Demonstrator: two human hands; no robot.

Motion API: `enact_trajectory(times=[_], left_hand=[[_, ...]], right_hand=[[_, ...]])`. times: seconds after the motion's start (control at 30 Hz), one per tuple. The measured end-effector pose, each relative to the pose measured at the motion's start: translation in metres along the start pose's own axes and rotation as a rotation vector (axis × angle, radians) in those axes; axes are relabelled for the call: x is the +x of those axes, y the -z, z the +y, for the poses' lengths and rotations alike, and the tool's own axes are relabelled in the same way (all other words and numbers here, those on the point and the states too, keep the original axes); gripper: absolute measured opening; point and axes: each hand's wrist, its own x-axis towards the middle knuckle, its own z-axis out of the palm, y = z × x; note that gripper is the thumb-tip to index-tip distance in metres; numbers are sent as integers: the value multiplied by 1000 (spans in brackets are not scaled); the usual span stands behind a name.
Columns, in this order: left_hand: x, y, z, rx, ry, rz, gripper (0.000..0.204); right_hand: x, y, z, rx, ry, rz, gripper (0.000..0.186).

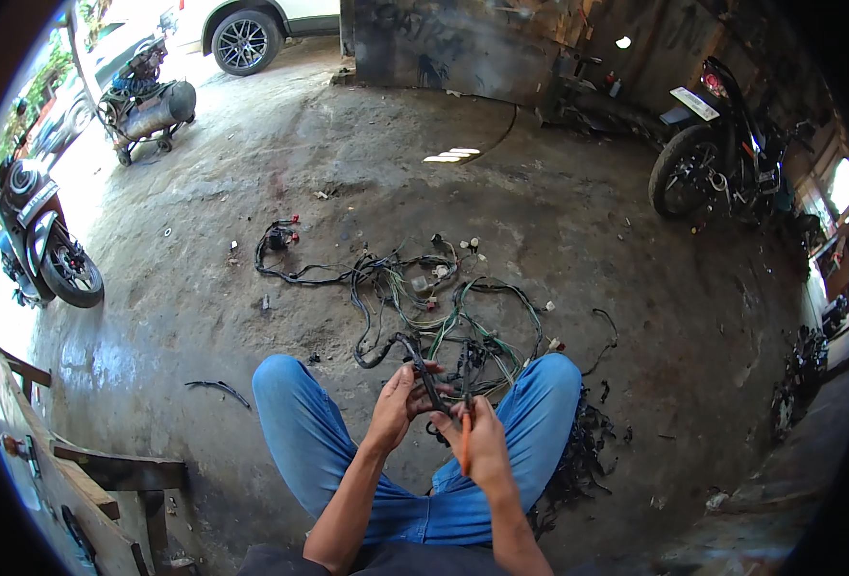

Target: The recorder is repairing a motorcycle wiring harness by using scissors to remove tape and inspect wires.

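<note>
Between my knees, my left hand [398,403] has its fingers closed around a dark, wrapped section of a wiring harness [431,384]. My right hand [484,444] grips an orange-handled tool [465,444] close beside that section. The tool's dark end points away from me; its exact kind is too small to make out. Beyond my hands the harness spreads over the floor in loops of black, green and pale wires. White and red connectors [432,303] hang from its branches, and a dark block with red ends [278,237] sits at its far left.
Black scraps [588,446] lie beside my right knee, and a short dark strip [219,388] left of my left knee. A wooden bench [108,466] stands at the near left. Motorcycles [693,163] and an air compressor [156,110] stand farther out on the concrete floor.
</note>
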Motion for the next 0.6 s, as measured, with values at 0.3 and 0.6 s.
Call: enact_trajectory(times=[0.3, 0.6], left_hand=[[14, -3, 45, 1283, -813, 253, 29], [41, 16, 58, 1207, -728, 15, 31]], right_hand=[[10, 8, -20, 104, 224, 124, 29], [67, 55, -49, 279, 384, 114, 29]])
